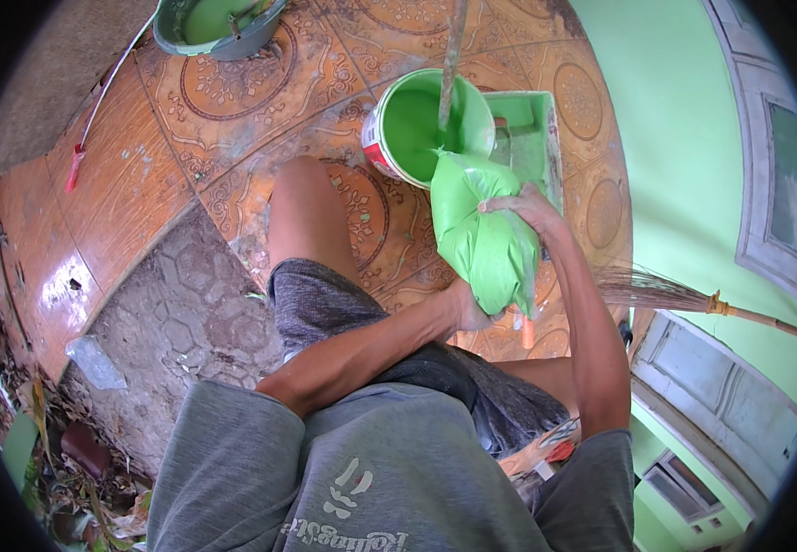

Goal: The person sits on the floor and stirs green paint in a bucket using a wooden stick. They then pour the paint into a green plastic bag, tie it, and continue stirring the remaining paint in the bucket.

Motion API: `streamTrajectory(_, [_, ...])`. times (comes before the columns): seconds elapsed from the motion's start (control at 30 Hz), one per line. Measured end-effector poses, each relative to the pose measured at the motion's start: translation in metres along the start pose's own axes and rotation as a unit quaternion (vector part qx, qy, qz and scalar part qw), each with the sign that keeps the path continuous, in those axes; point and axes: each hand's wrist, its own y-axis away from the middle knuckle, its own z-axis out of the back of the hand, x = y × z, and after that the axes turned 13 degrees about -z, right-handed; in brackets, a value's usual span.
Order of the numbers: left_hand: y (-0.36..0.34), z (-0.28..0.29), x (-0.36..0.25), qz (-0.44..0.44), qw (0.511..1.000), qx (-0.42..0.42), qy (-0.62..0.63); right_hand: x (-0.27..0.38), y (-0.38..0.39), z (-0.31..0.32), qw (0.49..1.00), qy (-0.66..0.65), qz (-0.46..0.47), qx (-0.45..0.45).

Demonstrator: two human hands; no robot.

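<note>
A plump plastic bag of bright green paint [475, 230] is tilted in both my hands. Its narrow end reaches the near rim of a white bucket [376, 138]; whether paint is running out is too small to tell. My left hand [477, 309] is closed around the bag's lower end, its fingers partly hidden beneath. On the right side of the bag, my right hand [529, 208] grips the plastic with its fingers across the top. Green paint [412, 120] fills part of the bucket, and a wooden stick [452, 69] stands in it.
A green-stained paint tray [553, 138] sits right of the bucket. A basin [233, 46] with green liquid stands far left, near a red-handled roller frame [76, 170]. A stick broom [660, 287] leans by the green wall [665, 156]. Plastic litter [97, 362] lies at left.
</note>
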Motion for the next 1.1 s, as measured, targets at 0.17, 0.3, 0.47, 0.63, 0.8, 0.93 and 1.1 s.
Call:
streamTrajectory(0.17, [0.002, -0.001, -0.005, -0.021, 0.998, -0.032, -0.054, 0.005, 0.011, -0.008, 0.999, -0.011, -0.007, -0.038])
streamTrajectory(0.3, [0.007, -0.005, -0.008, -0.072, 0.994, -0.022, -0.081, 0.001, 0.006, -0.006, 0.998, -0.012, -0.028, -0.049])
streamTrajectory(0.47, [-0.015, 0.026, 0.001, -0.253, 0.950, -0.122, -0.137, 0.014, 0.006, -0.004, 0.998, 0.020, -0.049, 0.017])
streamTrajectory(0.63, [-0.011, 0.043, -0.010, -0.281, 0.956, -0.088, -0.019, 0.013, 0.000, -0.008, 0.998, 0.014, -0.059, 0.023])
streamTrajectory(0.8, [0.008, 0.019, -0.029, -0.202, 0.956, -0.088, 0.192, 0.020, 0.003, -0.019, 0.996, 0.019, -0.081, -0.011])
streamTrajectory(0.93, [0.014, 0.020, -0.041, -0.221, 0.961, -0.039, 0.161, -0.004, -0.021, -0.013, 0.998, -0.002, -0.002, 0.067])
streamTrajectory(1.1, [0.003, 0.047, -0.055, -0.348, 0.915, -0.013, -0.206, -0.005, -0.021, -0.009, 0.993, -0.045, -0.055, 0.094])
